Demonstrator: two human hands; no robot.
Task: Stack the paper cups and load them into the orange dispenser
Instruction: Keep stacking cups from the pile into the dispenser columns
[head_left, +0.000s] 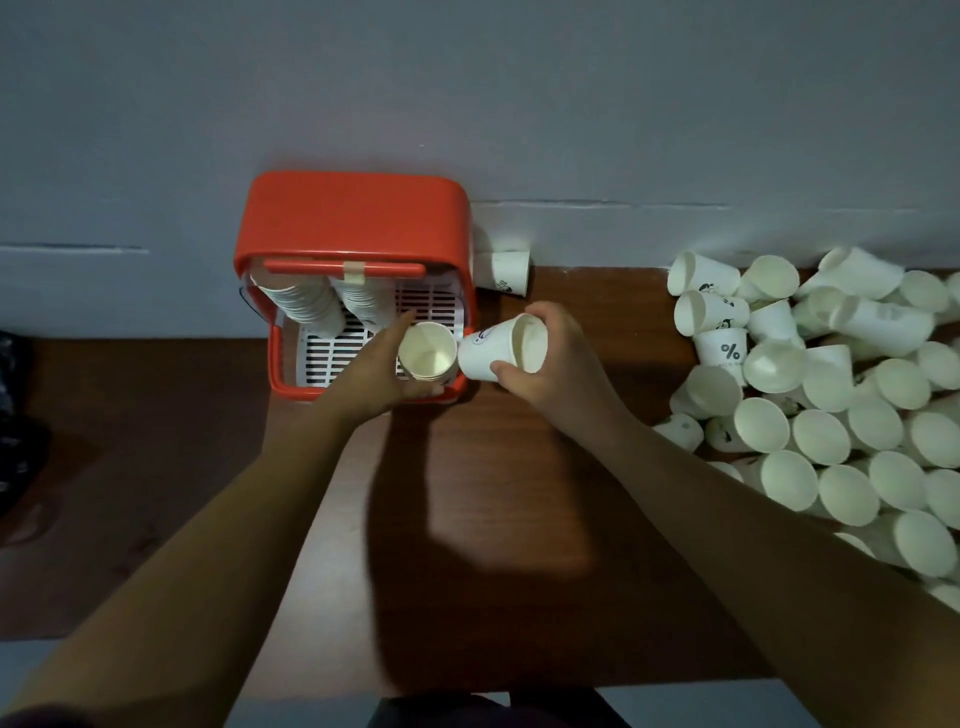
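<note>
Bare brown table (493, 519) open between the forearms. Right side blocked by loose cup pile (831, 415); orange dispenser (353, 223) and grey wall (467, 93) closing the far side.

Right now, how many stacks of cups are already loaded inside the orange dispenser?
2. One stack leans in the left slot of the orange dispenser, the other stack just right of it under the taped bar. Their lower ends are hidden, and the rightmost slot looks unfilled.

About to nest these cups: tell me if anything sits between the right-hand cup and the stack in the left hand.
Nothing visible does. The single cup in the right hand lies beside the stack held by the left hand, with only open air between them.
</note>
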